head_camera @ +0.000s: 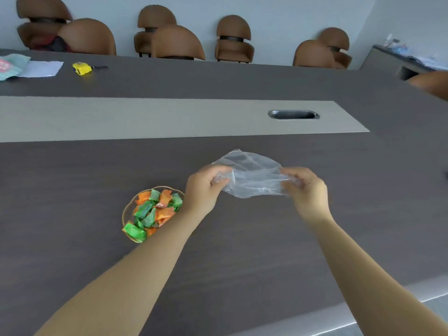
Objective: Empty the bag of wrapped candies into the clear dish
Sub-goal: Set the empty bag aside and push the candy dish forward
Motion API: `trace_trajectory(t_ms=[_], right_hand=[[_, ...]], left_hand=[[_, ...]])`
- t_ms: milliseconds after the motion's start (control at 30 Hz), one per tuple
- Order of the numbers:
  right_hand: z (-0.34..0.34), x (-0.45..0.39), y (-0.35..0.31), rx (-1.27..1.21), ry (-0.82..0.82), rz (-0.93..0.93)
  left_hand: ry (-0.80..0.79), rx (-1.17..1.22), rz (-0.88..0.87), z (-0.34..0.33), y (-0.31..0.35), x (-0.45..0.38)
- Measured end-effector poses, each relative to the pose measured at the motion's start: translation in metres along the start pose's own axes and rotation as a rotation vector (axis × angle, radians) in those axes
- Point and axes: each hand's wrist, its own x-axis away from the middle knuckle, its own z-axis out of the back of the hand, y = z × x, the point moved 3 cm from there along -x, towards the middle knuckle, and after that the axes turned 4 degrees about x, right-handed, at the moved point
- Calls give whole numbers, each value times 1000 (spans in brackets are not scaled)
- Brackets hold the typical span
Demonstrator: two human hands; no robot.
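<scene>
A clear plastic bag [252, 175] hangs crumpled above the dark table, and I see no candy inside it. My left hand [206, 187] pinches its left edge and my right hand [306, 190] pinches its right edge, stretching it between them. The clear dish [126, 212] with a thin gold rim sits on the table to the left of my left hand. It holds several green and orange wrapped candies [155, 212]. My left forearm crosses over the dish's right side and hides part of it.
The dark table [72, 190] has a light strip across its middle with a metal cable slot [293, 114]. At the far left lie papers [38, 69] and a yellow tape measure [82, 68]. Brown chairs [234, 40] line the wall. The table's near edge runs at lower right.
</scene>
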Motion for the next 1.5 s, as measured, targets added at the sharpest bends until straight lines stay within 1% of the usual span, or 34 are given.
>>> trace_trajectory(t_ms=[67,100,167,200,267,333,367,433,500,533,567,633,700,767,833,967,1067,1133,1200,1333,1400,1433,1500], right_hand=[[10,-8,32,149,-26,-18],[14,-12,49,266,-69,-36],[18,-16,82,492,-230,-119],[18,-15,94,551,-324,-171],[19,-11,111,574,-494,-256],[20,-9,119,577,-581,-278],[20,-10,121,569,-572,-277],[22,-12,121,539,-472,-264],[20,-11,114,526,-360,-209],[16,-10,108,531,-328,-179],[11,-7,102,540,-319,-154],[-5,1,87,584,-350,-92],[-26,15,72,697,-426,-2],[-49,31,60,872,-496,87],[-72,48,48,997,-516,167],[-112,73,25,1045,-512,214],[-137,85,19,1053,-557,244],[-149,90,22,1076,-581,241],[-153,92,31,1138,-591,193],[-139,88,47,1296,-570,-54],[-132,86,47,1337,-536,-141],[-130,85,43,1333,-501,-151],[-132,82,33,1248,-416,-98]], left_hand=[[-79,-92,18,-31,-17,0],[-155,-147,45,-47,-27,2],[-370,-262,141,-77,-51,11],[-479,-304,212,-88,-62,17],[-639,-320,350,-103,-73,30],[-685,-298,399,-113,-72,37],[-680,-285,392,-117,-69,38],[-620,-254,377,-122,-60,39],[-493,-184,401,-115,-53,40],[-430,-172,399,-106,-50,42],[-386,-211,375,-95,-47,45],[-337,-366,317,-65,-45,55],[-313,-494,302,-27,-50,69],[-301,-605,346,14,-61,87],[-276,-721,427,58,-74,106],[-260,-823,587,120,-104,137],[-312,-860,594,132,-127,147],[-325,-914,555,131,-136,148],[-305,-957,496,131,-143,145],[-278,-924,427,135,-150,139],[-218,-856,426,142,-149,134],[-168,-794,437,146,-147,130],[-61,-650,456,152,-142,120]])
